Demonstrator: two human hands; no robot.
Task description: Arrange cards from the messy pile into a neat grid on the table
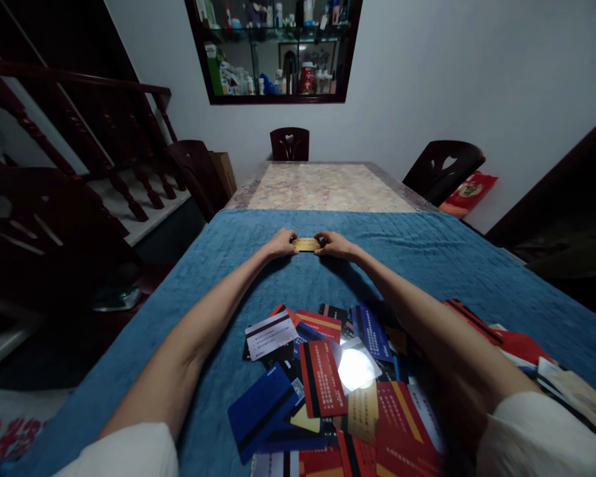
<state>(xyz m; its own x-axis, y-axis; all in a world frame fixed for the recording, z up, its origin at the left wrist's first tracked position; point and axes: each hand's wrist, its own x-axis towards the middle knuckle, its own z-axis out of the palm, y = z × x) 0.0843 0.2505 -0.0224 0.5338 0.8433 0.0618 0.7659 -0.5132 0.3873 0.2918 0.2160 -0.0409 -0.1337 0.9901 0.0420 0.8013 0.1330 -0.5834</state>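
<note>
While pinching a gold card [306, 244] by its two short ends, seems to be at a placing or squaring-up step, judging by the level, matched hold. Grips the left end with thumb and fingers of the left hand [281, 244], the right end with those of the right hand [336, 245]. Closed on the card on both sides, with neither hand open. Lies or hovers low over the blue cloth [283, 285], centred between the hands, well beyond the loose heap of cards [322, 379]. Cannot tell for sure whether touching the cloth, nor whether a single card or a thin stack.

Calls next, as a judgement, for a steady, even hold: keep both ends level, press lightly, and loosen both sides together so as not to twist or drag the card. Mind the cloth too, being wrinkled in places and likely to catch a thin edge.

Nearer the body, between the forearms, overlap red, blue, white and gold cards at many angles, with a bright glare washing out the print on a pale card [356, 366]. Passes close over the right side of that heap with the right forearm [427, 318]; lift it a little on any way back, to avoid brushing the cards.
</note>
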